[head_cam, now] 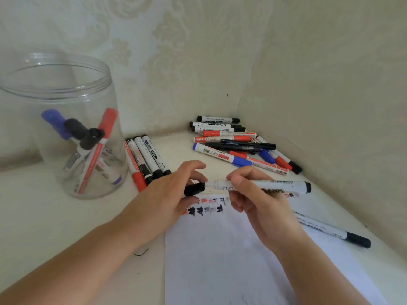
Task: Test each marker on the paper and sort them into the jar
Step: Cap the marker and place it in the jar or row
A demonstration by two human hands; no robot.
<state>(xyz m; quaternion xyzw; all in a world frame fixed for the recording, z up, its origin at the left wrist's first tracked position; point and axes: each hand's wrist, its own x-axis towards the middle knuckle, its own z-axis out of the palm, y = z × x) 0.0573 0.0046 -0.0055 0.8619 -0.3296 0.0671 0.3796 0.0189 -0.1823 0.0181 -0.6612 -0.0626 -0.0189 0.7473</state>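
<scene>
My right hand (257, 199) grips a white whiteboard marker (284, 187) with a black end, held level above the top of the paper (220, 249). My left hand (171, 194) pinches its black cap (194, 189), which sits just off the bare white tip. Red and black test marks (203, 208) run across the paper's top edge. The clear plastic jar (66, 119) stands open at the left and holds several markers with blue, black and red caps.
A loose pile of markers (237, 144) fills the far corner by the wall. Several markers (145, 159) lie side by side right of the jar. One black-capped marker (334, 232) rests on the paper's right edge. Walls close in behind and to the right.
</scene>
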